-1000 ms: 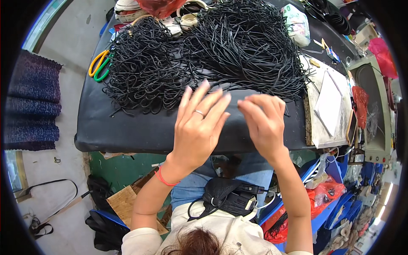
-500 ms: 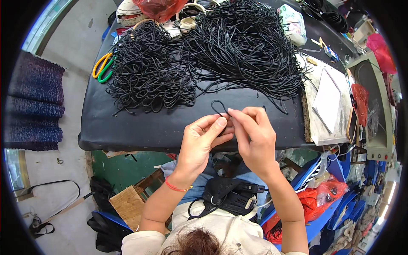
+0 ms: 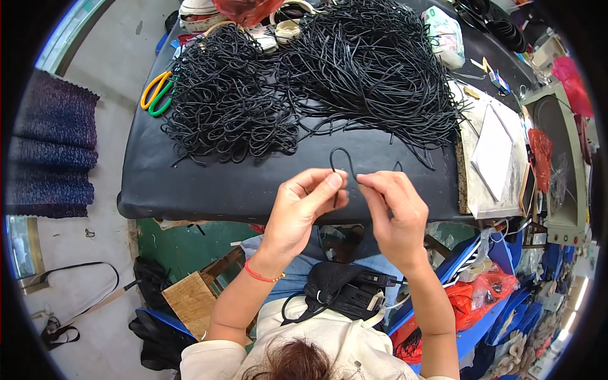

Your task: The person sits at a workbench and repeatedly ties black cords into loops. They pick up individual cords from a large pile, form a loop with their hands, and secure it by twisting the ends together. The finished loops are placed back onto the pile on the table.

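Over the near edge of the black table, a thin black cord arches up between my two hands. My left hand pinches one side of it between thumb and finger, and a short end hangs below the grip. The other side is pinched by the fingertips of my right hand; a bit of cord pokes up behind those fingers. Beyond my hands lie two heaps of black cord: a looped, tangled pile on the left and a larger pile of straighter strands on the right.
Scissors with yellow and green handles lie left of the looped pile. A pale board with white sheets sits at the table's right. Red plastic bags fill a blue container by my right arm. A wooden stool stands lower left.
My hands have moved apart, the right one going rightward. The small closed loop in the cord has widened into an open arch between them.
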Tool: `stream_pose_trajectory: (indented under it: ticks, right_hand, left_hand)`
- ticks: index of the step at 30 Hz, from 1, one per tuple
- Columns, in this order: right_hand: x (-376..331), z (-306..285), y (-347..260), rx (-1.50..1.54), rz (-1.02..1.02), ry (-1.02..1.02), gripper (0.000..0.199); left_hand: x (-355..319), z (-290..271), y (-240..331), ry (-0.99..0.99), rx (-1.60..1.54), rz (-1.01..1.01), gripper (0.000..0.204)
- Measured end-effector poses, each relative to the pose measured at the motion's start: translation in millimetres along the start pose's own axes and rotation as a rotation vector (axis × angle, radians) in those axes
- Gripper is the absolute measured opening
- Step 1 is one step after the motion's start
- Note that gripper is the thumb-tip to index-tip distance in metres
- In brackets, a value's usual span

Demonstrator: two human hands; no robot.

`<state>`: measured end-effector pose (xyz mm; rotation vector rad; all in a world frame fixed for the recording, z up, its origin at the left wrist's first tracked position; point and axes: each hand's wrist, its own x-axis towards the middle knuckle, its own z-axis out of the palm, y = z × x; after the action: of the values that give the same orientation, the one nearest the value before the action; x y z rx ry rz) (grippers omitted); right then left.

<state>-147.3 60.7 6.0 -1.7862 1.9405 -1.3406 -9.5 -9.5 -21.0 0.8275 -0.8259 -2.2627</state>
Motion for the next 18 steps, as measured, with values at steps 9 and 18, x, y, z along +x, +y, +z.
stream_pose_trajectory:
  ticks: [9,18]
  right_hand:
    - [-5.9,9.6,-0.8,0.159,0.079,-0.05,0.021]
    - [-4.2,-5.2,2.9,-0.134,-0.164,-0.04,0.024]
  left_hand:
    - [1.5,5.7,-11.4,-0.006,-0.103,0.093,0.015]
    - [0.5,-3.0,0.1,-0.086,-0.056,-0.114,0.012]
